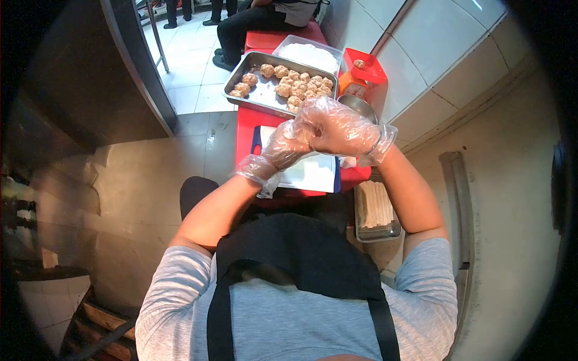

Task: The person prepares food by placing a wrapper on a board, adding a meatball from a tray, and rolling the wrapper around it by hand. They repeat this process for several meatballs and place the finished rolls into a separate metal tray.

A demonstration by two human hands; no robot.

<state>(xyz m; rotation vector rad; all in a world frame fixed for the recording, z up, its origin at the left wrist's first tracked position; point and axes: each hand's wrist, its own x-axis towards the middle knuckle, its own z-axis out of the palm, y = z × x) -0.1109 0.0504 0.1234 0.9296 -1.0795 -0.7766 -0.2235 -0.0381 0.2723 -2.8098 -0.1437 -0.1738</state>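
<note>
My left hand [284, 148] and my right hand [338, 127], both in clear plastic gloves, are pressed together with curled fingers. Whatever lies between them is hidden. Below them is a white cutting board [310, 175] with blue edges, on a red table [245, 123]. Just beyond my hands stands a metal tray [263, 100] with several balls of minced filling [298, 84], most of them grouped at its right side. A metal bowl [359, 107] is partly hidden behind my right hand.
An orange scale [351, 86] carries a red pan [374, 67] with one ball in it. Behind the tray, a clear plastic box [308, 53] holds something white. A container of stacked pale sheets [374, 204] sits low at right. Another person [253, 27] sits ahead.
</note>
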